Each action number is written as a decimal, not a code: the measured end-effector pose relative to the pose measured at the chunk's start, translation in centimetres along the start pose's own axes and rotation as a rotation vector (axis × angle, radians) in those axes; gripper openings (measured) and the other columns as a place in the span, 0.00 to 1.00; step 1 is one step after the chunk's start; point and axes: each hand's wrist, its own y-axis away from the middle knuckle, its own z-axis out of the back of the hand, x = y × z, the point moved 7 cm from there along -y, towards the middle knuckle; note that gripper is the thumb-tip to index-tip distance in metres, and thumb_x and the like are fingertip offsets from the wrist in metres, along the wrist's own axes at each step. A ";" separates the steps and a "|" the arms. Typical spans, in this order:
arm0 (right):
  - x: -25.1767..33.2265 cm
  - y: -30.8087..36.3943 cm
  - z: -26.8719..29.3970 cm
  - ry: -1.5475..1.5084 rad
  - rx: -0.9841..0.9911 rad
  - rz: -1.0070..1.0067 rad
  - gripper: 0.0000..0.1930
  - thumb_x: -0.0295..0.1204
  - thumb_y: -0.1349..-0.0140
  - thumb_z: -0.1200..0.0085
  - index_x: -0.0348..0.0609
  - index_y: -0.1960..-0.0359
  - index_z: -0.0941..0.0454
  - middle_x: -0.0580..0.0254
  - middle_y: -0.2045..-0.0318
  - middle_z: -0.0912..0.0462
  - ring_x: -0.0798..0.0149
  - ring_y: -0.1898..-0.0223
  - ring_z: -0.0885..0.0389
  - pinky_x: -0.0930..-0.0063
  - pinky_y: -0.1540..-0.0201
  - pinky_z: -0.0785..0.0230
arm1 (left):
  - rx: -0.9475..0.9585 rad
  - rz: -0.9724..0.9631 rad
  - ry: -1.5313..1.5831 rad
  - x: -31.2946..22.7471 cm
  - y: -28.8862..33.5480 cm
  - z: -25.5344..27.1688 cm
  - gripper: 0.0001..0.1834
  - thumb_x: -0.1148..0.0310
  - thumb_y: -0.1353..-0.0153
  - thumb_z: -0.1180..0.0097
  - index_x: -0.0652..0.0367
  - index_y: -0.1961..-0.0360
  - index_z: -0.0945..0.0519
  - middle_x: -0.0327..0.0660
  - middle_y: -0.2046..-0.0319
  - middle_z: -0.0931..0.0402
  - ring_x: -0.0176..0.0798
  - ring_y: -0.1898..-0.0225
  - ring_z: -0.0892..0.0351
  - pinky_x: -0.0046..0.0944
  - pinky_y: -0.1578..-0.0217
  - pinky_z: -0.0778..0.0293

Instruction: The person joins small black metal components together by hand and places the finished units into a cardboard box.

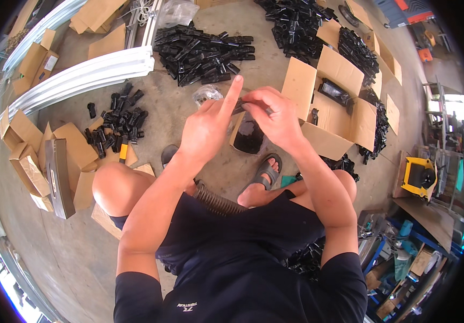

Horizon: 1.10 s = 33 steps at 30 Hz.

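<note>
My left hand [207, 126] and my right hand [275, 116] meet in front of me over a concrete floor. Between their fingertips is a small black plastic part [241, 105], mostly hidden by the fingers. My left index finger points straight up. Both hands pinch the part. Below them stands a small open cardboard box [238, 129] with dark parts inside. A coiled metal spring [215, 200] lies across my lap, between my bare knees.
Heaps of black plastic parts lie at the back [202, 51] and at the left [116, 121]. A large open carton [331, 105] stands right of my hands. White metal rails [81, 78] lie at the upper left. Cardboard boxes [33, 156] sit left; a yellow machine [419, 176] right.
</note>
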 end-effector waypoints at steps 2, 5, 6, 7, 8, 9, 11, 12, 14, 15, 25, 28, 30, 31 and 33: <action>0.5 0.2 -0.8 0.079 0.014 0.054 0.07 0.19 0.40 0.38 0.37 0.60 0.17 0.56 0.63 0.16 0.58 0.68 0.15 0.69 0.66 0.23 | 0.012 0.015 -0.004 -0.4 0.2 0.2 0.49 0.77 0.44 0.40 0.48 0.21 0.44 0.38 0.66 0.18 0.44 0.65 0.18 0.44 0.69 0.17; 1.3 0.5 -1.6 0.188 0.015 0.173 0.06 0.19 0.42 0.38 0.39 0.62 0.18 0.56 0.65 0.17 0.51 0.66 0.16 0.62 0.64 0.23 | 0.022 0.024 -0.005 -0.5 0.6 0.2 0.49 0.77 0.44 0.39 0.48 0.21 0.44 0.39 0.66 0.18 0.44 0.65 0.17 0.44 0.69 0.17; 1.6 0.6 -1.6 0.228 0.011 0.209 0.07 0.19 0.42 0.38 0.39 0.62 0.17 0.56 0.65 0.17 0.50 0.65 0.17 0.61 0.63 0.23 | 0.024 0.024 -0.005 -0.5 0.7 0.2 0.49 0.77 0.44 0.39 0.48 0.21 0.45 0.39 0.65 0.18 0.44 0.65 0.17 0.44 0.69 0.17; 1.9 0.7 -1.7 0.266 0.003 0.242 0.07 0.19 0.43 0.38 0.40 0.62 0.17 0.57 0.66 0.18 0.50 0.64 0.17 0.60 0.62 0.23 | 0.022 0.023 0.002 -0.5 0.7 0.1 0.51 0.77 0.46 0.37 0.49 0.21 0.45 0.41 0.66 0.18 0.46 0.65 0.17 0.46 0.68 0.18; 1.9 0.8 -1.9 0.278 0.009 0.242 0.07 0.19 0.42 0.38 0.40 0.62 0.17 0.56 0.66 0.18 0.50 0.64 0.17 0.60 0.62 0.23 | 0.020 0.022 0.010 -0.6 0.8 0.1 0.53 0.78 0.47 0.34 0.50 0.21 0.45 0.43 0.67 0.18 0.48 0.65 0.17 0.47 0.67 0.19; 1.9 0.9 -2.0 0.291 0.015 0.241 0.07 0.19 0.41 0.39 0.40 0.61 0.17 0.55 0.65 0.18 0.49 0.64 0.17 0.60 0.62 0.23 | 0.019 0.020 0.018 -0.6 0.8 0.1 0.55 0.79 0.49 0.31 0.51 0.21 0.46 0.44 0.67 0.18 0.49 0.65 0.17 0.48 0.66 0.20; 1.9 1.0 -2.3 0.319 0.017 0.248 0.08 0.19 0.40 0.39 0.41 0.60 0.17 0.55 0.65 0.18 0.49 0.64 0.17 0.60 0.62 0.23 | 0.038 0.040 0.018 -0.6 0.9 0.0 0.55 0.79 0.49 0.31 0.51 0.21 0.46 0.45 0.67 0.17 0.50 0.65 0.17 0.48 0.65 0.20; 1.8 1.0 -2.4 0.333 0.014 0.258 0.08 0.20 0.40 0.39 0.41 0.60 0.17 0.55 0.65 0.18 0.48 0.64 0.17 0.60 0.62 0.23 | 0.048 0.049 0.018 -0.5 1.0 0.0 0.55 0.79 0.49 0.31 0.51 0.21 0.46 0.45 0.66 0.17 0.51 0.65 0.17 0.48 0.65 0.20; 1.8 0.9 -2.2 0.354 0.000 0.250 0.08 0.22 0.41 0.38 0.42 0.59 0.16 0.56 0.65 0.18 0.49 0.63 0.17 0.60 0.61 0.23 | 0.058 0.060 0.027 -0.5 1.0 -0.1 0.53 0.78 0.48 0.31 0.51 0.22 0.44 0.46 0.66 0.16 0.51 0.65 0.17 0.47 0.65 0.19; 1.8 0.8 -1.9 0.358 -0.013 0.231 0.08 0.23 0.42 0.37 0.42 0.60 0.16 0.57 0.65 0.18 0.50 0.62 0.17 0.60 0.60 0.23 | 0.063 0.066 0.030 -0.4 0.9 -0.1 0.52 0.78 0.47 0.31 0.51 0.22 0.43 0.46 0.65 0.16 0.51 0.65 0.17 0.47 0.65 0.19; -7.6 -2.4 0.0 0.449 -0.074 -0.104 0.06 0.31 0.36 0.41 0.44 0.64 0.14 0.52 0.63 0.14 0.49 0.64 0.15 0.58 0.61 0.22 | -0.145 0.465 0.751 2.3 -0.4 3.2 0.19 0.78 0.37 0.33 0.63 0.45 0.20 0.44 0.57 0.13 0.35 0.59 0.14 0.33 0.58 0.19; -14.8 -1.8 -5.9 0.630 0.176 -0.158 0.08 0.34 0.37 0.43 0.46 0.67 0.15 0.51 0.64 0.14 0.48 0.62 0.14 0.55 0.59 0.20 | -0.252 0.604 1.182 4.4 -0.6 3.7 0.15 0.80 0.34 0.37 0.68 0.46 0.22 0.50 0.56 0.14 0.37 0.56 0.14 0.34 0.52 0.18; -19.1 -0.9 -11.4 0.829 0.465 -0.200 0.09 0.33 0.38 0.45 0.43 0.67 0.14 0.50 0.64 0.13 0.47 0.61 0.13 0.53 0.57 0.19 | -0.322 0.669 1.367 5.8 -0.5 3.7 0.15 0.80 0.35 0.36 0.67 0.48 0.21 0.48 0.57 0.14 0.37 0.59 0.14 0.35 0.54 0.18; -21.9 0.1 -13.6 0.842 0.550 -0.244 0.10 0.33 0.37 0.48 0.46 0.65 0.14 0.49 0.63 0.13 0.45 0.59 0.13 0.51 0.56 0.20 | -0.361 0.702 1.460 6.4 -0.4 3.5 0.15 0.80 0.35 0.35 0.67 0.48 0.21 0.47 0.58 0.14 0.37 0.61 0.14 0.36 0.55 0.18; -24.7 2.0 -16.6 0.929 0.614 -0.285 0.10 0.31 0.38 0.48 0.44 0.65 0.13 0.48 0.63 0.12 0.44 0.59 0.13 0.50 0.56 0.20 | -0.371 0.751 1.575 7.4 -0.3 3.2 0.13 0.78 0.33 0.37 0.66 0.49 0.21 0.51 0.56 0.14 0.43 0.58 0.13 0.42 0.53 0.15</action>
